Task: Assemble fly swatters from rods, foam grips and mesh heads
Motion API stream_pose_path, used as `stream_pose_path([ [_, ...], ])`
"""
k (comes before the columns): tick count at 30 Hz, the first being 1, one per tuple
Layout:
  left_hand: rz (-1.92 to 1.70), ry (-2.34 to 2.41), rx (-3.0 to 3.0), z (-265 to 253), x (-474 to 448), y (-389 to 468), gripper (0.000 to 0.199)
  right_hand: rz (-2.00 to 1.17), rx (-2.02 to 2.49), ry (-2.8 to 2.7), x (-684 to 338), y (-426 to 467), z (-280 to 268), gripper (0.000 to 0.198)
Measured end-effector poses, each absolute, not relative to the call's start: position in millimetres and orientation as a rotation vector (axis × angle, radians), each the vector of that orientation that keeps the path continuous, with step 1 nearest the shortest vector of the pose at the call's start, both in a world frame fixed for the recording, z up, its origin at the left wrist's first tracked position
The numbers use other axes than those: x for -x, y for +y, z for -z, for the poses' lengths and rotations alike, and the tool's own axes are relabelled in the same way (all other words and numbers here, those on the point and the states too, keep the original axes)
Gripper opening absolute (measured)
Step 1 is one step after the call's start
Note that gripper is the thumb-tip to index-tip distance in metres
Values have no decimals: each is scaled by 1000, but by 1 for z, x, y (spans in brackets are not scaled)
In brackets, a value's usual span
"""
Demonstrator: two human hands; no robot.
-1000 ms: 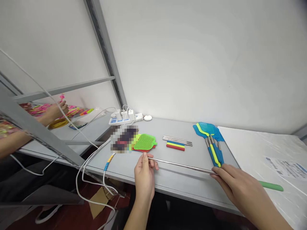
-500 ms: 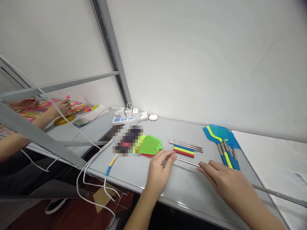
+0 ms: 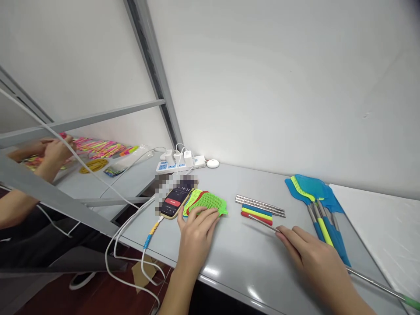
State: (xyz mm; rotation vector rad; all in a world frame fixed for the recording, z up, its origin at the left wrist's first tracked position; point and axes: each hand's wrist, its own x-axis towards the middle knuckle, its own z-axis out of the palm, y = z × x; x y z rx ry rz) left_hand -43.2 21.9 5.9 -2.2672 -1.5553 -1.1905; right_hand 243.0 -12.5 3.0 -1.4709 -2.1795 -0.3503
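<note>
1. The left hand (image 3: pixel 196 236) lies at lower centre, its fingertips resting over the green swatter head (image 3: pixel 211 202); the thumb is hidden, so I cannot tell whether it grips or only presses.
2. The right hand (image 3: pixel 311 250), at lower right, is closed around a metal rod (image 3: pixel 264 223), whose far end carries a green handle (image 3: pixel 411 302) near the lower-right corner.
3. The rod's long axis slants from its bare tip, near the centre of the frame, down to the lower right.
4. The green head lies left of that tip, with its short neck facing right towards it; a gap separates neck and tip. The left hand is the nearer one to the head.
5. Behind the rod tip, a red tube (image 3: pixel 260 218), yellow tube (image 3: pixel 257 213) and blue tube (image 3: pixel 257 209) lie side by side on the surface (image 3: pixel 229 258). Whether the tip touches the red one is unclear.
</note>
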Motion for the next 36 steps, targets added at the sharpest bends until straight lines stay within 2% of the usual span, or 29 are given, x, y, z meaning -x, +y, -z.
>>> stream_pose_path([
  [7,1656,-1117,2224,-16,19,12,37,343,1279,-2164,-233,-18,-15,24],
  [14,1623,-1004,2090,-21,3,9,36,409,1174,-2063,-241,-25,-20,15],
  [24,1603,-948,1983,-33,0,-2,26,509,1125,-2088,-243,-29,-35,15],
  [36,1674,-971,1879,-39,-6,-12,27,571,1152,-2130,-253,-46,-47,20],
])
